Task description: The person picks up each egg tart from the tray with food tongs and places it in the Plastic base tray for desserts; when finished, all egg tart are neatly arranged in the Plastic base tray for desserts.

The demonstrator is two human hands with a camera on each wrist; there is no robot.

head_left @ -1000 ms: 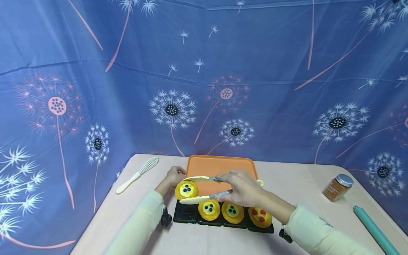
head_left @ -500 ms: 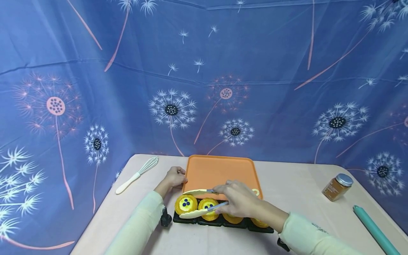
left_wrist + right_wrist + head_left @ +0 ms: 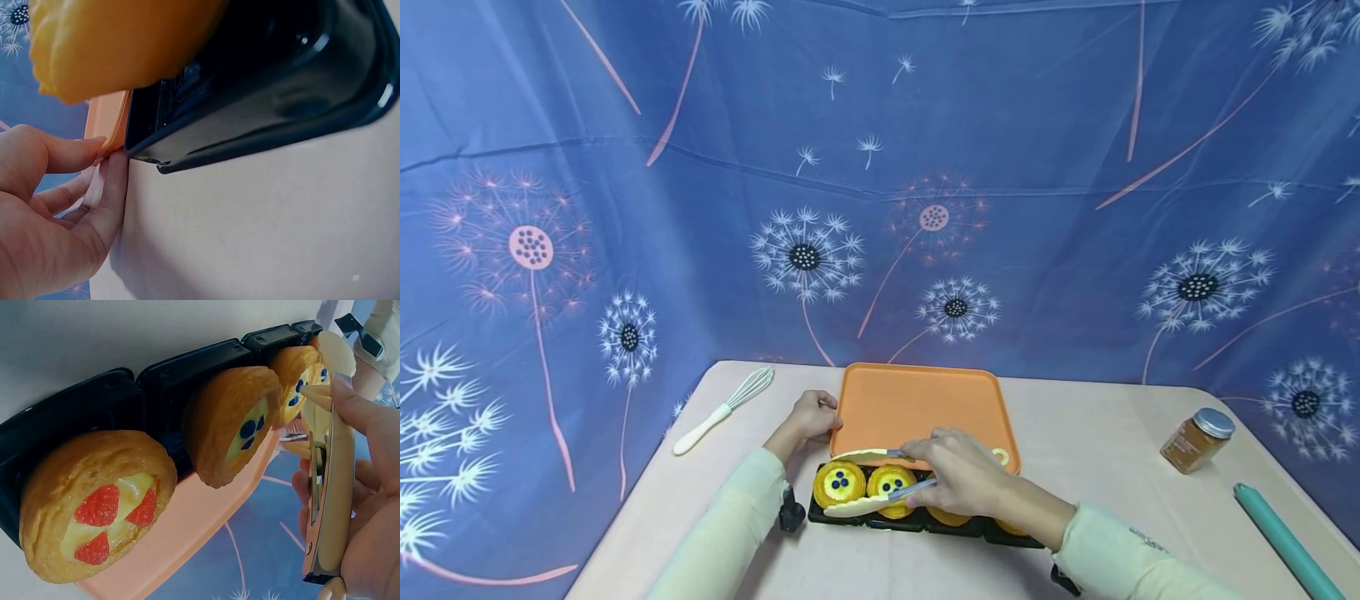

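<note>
My right hand (image 3: 958, 472) grips the tongs (image 3: 337, 494), which have metal arms and cream-coloured ends. Those ends lie on either side of a tart with blueberries (image 3: 839, 485), over the leftmost compartment of a black tray (image 3: 275, 119). To its right sit two more blueberry tarts (image 3: 891, 481) (image 3: 234, 425) and a tart with red berry pieces (image 3: 97, 506); in the head view my right hand partly covers these last two. At the orange tray's (image 3: 917, 408) left edge, my left hand (image 3: 812, 417) pinches the rim between thumb and fingers.
Left on the table lies a white whisk (image 3: 724, 412). At the right stand a jar with a silver lid (image 3: 1198, 440) and a teal rod (image 3: 1287, 537) lying near the edge. A blue dandelion-print cloth (image 3: 880, 167) hangs behind.
My right hand has lowered the tongs with the blueberry tart, toward me, down to the leftmost compartment of the black tray. My left hand stays at the orange tray's edge.
</note>
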